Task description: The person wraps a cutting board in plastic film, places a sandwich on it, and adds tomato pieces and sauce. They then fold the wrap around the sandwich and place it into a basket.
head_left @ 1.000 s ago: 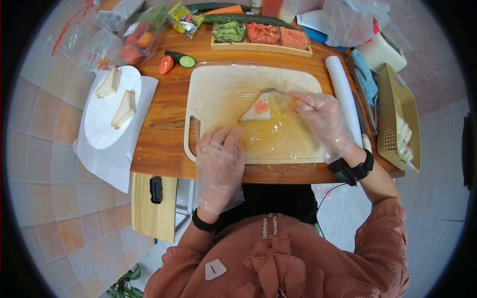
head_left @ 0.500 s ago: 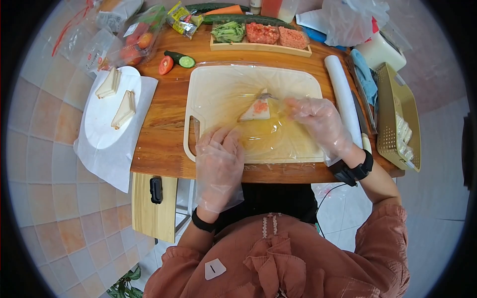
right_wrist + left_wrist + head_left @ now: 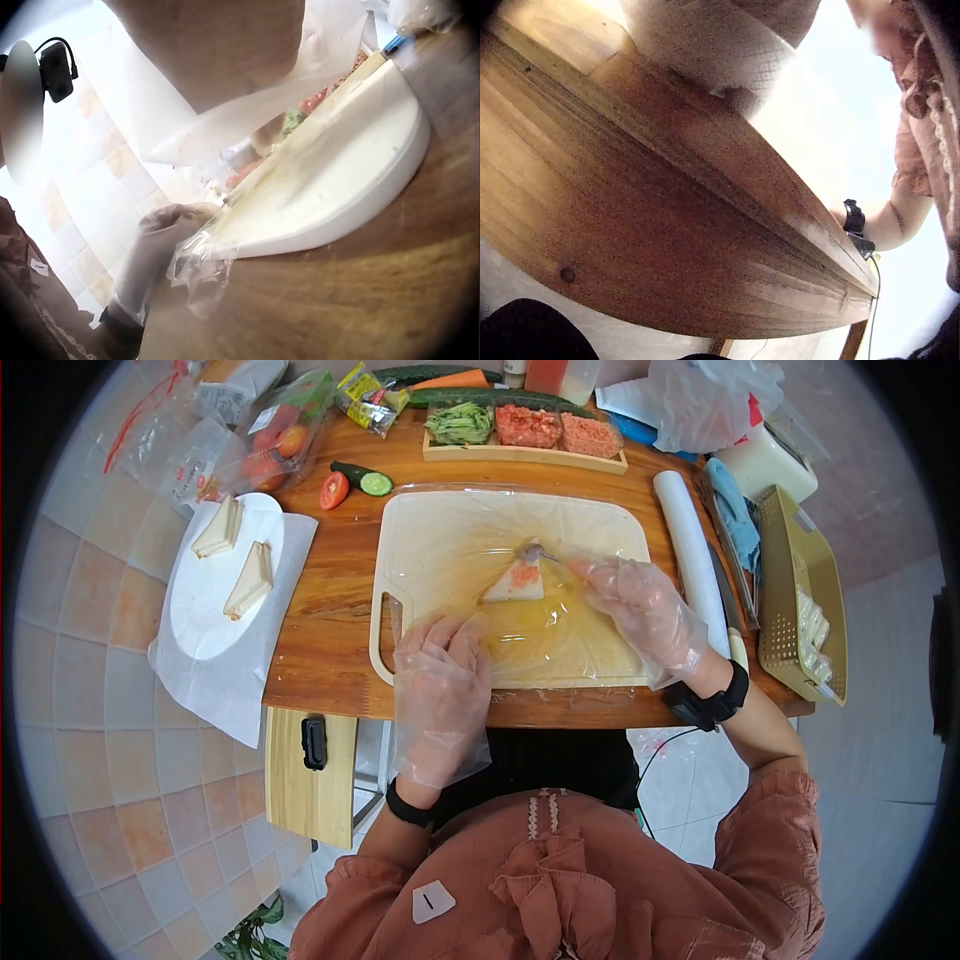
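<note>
The gloved right hand (image 3: 648, 615) was clamped on the handle of a metal utensil (image 3: 535, 551), its head at the tip of a triangular bread piece (image 3: 515, 582). The bread piece lay on plastic film (image 3: 585, 645) over the cutting board (image 3: 420, 525). The gloved left hand (image 3: 440, 690) rested at the film's near-left area, fingers relaxed. The shirt tag (image 3: 433, 902) bore a single stroke; packet (image 3: 368, 402) print was illegible.

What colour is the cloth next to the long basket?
The cloth is light blue. It shows best in the head view.
</note>
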`<state>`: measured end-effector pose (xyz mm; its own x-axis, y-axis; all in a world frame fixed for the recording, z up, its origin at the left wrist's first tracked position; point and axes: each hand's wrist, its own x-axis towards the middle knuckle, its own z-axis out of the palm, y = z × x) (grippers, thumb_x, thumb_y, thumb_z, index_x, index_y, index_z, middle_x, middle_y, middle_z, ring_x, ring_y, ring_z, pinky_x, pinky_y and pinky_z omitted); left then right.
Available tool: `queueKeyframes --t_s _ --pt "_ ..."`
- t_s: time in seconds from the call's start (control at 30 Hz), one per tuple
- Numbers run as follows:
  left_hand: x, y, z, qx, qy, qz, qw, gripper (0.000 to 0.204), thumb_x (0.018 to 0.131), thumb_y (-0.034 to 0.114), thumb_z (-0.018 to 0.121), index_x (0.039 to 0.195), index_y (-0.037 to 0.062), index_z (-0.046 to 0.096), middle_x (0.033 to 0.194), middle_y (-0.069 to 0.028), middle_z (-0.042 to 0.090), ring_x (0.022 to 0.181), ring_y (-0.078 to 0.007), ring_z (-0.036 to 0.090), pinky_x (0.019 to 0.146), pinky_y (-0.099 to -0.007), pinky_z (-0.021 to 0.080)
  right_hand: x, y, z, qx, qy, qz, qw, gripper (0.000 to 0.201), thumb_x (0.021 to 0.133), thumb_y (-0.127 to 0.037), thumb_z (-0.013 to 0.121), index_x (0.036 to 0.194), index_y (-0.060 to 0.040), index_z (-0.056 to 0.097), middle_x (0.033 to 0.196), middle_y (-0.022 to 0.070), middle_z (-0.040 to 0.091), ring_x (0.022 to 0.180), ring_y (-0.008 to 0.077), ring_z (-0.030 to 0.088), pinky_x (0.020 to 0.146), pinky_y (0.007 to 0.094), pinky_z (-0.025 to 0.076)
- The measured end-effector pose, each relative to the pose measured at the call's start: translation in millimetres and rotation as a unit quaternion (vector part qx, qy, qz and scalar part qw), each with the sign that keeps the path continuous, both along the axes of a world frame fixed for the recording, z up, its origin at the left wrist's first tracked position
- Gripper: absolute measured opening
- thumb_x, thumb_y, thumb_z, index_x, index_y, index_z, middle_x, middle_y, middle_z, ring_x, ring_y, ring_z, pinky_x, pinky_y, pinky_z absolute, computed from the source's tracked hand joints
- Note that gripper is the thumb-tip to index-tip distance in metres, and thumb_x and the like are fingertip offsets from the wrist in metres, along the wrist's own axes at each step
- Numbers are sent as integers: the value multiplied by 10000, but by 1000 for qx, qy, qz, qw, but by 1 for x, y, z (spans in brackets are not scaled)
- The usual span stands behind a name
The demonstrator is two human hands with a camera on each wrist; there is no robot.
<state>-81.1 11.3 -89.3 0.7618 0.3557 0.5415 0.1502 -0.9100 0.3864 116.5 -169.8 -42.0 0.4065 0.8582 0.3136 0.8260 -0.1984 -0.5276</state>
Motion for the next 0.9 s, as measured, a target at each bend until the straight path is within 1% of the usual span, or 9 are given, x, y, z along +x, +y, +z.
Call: queueKeyframes --t_s 0.17,0.3,0.47,0.6,0.67,0.7,0.77,0.83,0.9 --pt "0 0 0 -4 -5 -2 1000 279 830 45 726 1100 106 696 1133 -90 681 1135 -325 617 960 -458 482 0 2 2 5 -36 1 999 233 864 58 696 1097 44 707 1080 220 731 932 375 702 787 382 551" --pt "1 0 -1 -1 -9 -2 1000 288 819 39 728 1098 104 702 1132 -93 684 1135 -327 621 955 -461 485 0 4 0 26 -41 -4 999 264 856 54 698 1120 41 707 1062 217 733 902 383 698 776 385 549" --pt "2 0 0 8 -8 -1 1000 226 824 65 722 1048 68 700 1130 -109 694 1108 -334 634 992 -446 468 -1 4 6 42 -10 -34 999 291 888 38 651 1173 27 712 916 192 719 818 324 711 758 364 549" --pt "2 1 0 -1 -13 -6 1000 253 814 45 720 1063 86 705 1115 -104 696 1103 -339 638 957 -457 486 6 -1 13 76 -13 -77 994 295 919 -3 657 1210 37 685 958 183 727 830 315 717 776 358 554" --pt "2 0 0 1 -20 -12 1000 274 811 24 713 1075 96 710 1100 -106 697 1093 -344 644 924 -465 503 5 -2 27 135 200 -191 951 237 992 -90 640 1173 53 697 916 96 724 807 169 701 738 306 554" --pt "3 0 0 2 -20 -3 1000 260 811 18 710 1060 89 714 1100 -111 700 1089 -345 647 921 -463 508 10 -7 27 138 198 -198 950 237 992 -90 640 1173 53 697 916 96 724 807 169 701 738 306 554" --pt "4 0 0 4 -23 -6 1000 246 811 11 708 1046 81 719 1099 -116 703 1086 -347 651 917 -462 514 25 -18 31 221 282 -187 915 257 1042 -162 599 1132 49 714 907 50 695 808 91 660 742 251 547" --pt "4 1 0 -8 -12 -8 1000 229 815 -2 701 1031 69 725 1097 -127 704 1075 -349 655 911 -455 525 31 -28 38 245 302 -215 896 252 1053 -182 584 1091 38 703 921 67 699 789 108 663 769 239 549" --pt "3 1 -2 -5 -9 -11 1000 238 818 18 709 1048 79 716 1110 -114 698 1099 -340 642 939 -457 502 39 -38 43 250 377 -251 855 235 1058 -186 578 1028 27 673 926 79 698 784 117 663 783 240 548"
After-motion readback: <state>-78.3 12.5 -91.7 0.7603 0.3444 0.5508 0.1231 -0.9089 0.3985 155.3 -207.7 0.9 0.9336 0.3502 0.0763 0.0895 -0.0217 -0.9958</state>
